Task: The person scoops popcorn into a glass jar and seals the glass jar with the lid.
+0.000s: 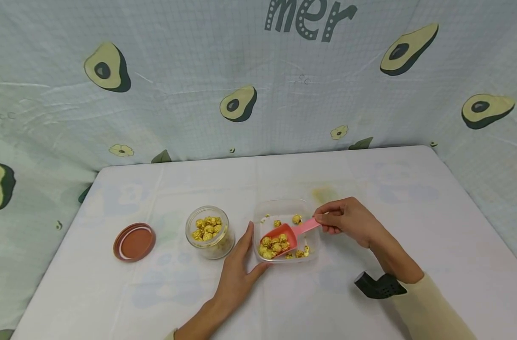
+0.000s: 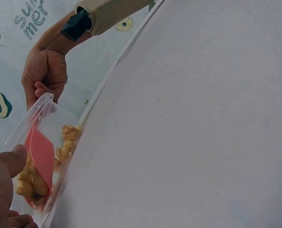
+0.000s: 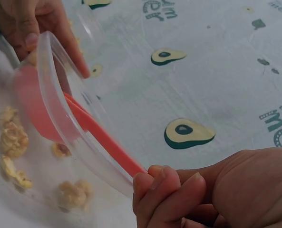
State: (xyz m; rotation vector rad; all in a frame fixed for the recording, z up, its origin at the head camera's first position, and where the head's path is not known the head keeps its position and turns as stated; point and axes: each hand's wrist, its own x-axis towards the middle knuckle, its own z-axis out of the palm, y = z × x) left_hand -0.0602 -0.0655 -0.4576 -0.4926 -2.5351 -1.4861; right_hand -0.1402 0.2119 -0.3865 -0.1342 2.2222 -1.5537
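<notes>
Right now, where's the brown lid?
In the head view, the brown lid lies on the table's left side, left of the glass jar.

A brown lid (image 1: 134, 242) lies on the white surface (image 1: 411, 226), left of the jar (image 1: 208, 231) and apart from it. An avocado-print cloth (image 1: 199, 71) hangs behind the surface.

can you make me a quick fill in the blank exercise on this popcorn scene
1. The right hand pinches the handle of a scoop whose colour is ____.
2. The scoop's bowl sits inside the clear plastic container and is loaded with ____.
3. The left hand rests against the container's ____ side.
4. The brown lid lies on the table, to the left of the glass ____.

Missing words: pink; popcorn; left; jar
</notes>
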